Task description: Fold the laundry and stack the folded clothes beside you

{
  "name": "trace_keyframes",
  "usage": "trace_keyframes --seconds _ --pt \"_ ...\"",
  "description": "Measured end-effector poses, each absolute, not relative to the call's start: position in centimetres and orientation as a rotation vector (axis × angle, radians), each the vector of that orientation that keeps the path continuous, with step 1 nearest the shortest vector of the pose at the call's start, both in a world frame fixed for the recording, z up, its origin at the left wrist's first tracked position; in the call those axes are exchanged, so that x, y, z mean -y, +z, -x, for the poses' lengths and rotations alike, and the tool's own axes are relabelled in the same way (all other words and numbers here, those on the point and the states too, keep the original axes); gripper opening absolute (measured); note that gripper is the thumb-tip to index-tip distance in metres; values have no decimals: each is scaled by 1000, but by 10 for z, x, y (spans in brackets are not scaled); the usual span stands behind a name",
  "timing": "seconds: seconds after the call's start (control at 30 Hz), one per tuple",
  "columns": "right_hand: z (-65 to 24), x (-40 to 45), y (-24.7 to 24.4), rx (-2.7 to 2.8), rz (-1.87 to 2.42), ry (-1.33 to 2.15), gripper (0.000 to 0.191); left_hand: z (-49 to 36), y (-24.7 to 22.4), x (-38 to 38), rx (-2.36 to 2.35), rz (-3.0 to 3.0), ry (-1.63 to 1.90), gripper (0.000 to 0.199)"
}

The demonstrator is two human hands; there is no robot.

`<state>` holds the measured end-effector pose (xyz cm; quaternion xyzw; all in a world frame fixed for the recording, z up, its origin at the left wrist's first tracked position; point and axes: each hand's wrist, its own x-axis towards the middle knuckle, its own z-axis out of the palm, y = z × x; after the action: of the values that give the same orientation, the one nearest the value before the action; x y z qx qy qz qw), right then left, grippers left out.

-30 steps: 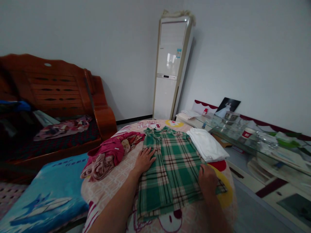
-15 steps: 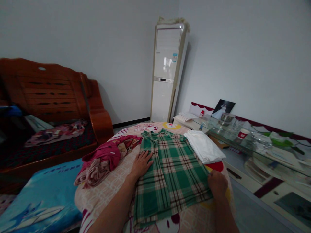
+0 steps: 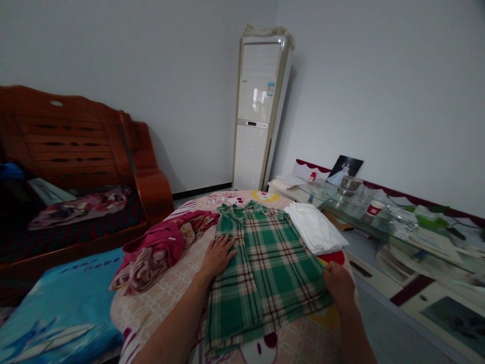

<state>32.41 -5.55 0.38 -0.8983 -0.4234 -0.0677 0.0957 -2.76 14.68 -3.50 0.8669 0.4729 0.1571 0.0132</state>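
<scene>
A green plaid shirt (image 3: 273, 253) lies spread on a patterned cloth (image 3: 170, 303), its collar end pointing away from me. My left hand (image 3: 219, 255) rests flat on the shirt's left edge, fingers stretched out. At the lower right edge, my right hand (image 3: 338, 284) is closed on the shirt's fabric; its fingertips are partly hidden. Beside the shirt on the right sits a folded white garment (image 3: 316, 230). To the left lies a crumpled heap of pink and magenta clothes (image 3: 159, 250).
A wooden bench (image 3: 76, 146) and a blue cushion (image 3: 71, 303) are at the left. On the right runs a glass-topped cabinet (image 3: 379, 230) with a red and white cup (image 3: 375, 208) and clutter. A tall white air conditioner (image 3: 252, 151) stands in the back corner.
The view has shifted slightly, so everything appears a little further left. Both hands stay at the same places on the shirt.
</scene>
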Motion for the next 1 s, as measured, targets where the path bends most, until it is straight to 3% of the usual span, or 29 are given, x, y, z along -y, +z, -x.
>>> trace_keyframes --seconds 0.23,0.53,0.67,0.8,1.0 --pt "-268 47 37 1527 2388 -36 10 27 -36 -147 -1468 -2699 507 47" --pt "-223 49 27 1767 2025 589 15 26 -30 -142 -1406 -2552 705 40" --pt "-246 24 23 1646 1995 424 30 4 2 -115 -1027 -2441 795 34" --pt "-280 -29 17 1398 1829 455 34 -31 28 -71 -450 -2396 646 32" --pt "-306 -107 4 895 1644 661 34 -59 14 -34 -23 -2394 426 45"
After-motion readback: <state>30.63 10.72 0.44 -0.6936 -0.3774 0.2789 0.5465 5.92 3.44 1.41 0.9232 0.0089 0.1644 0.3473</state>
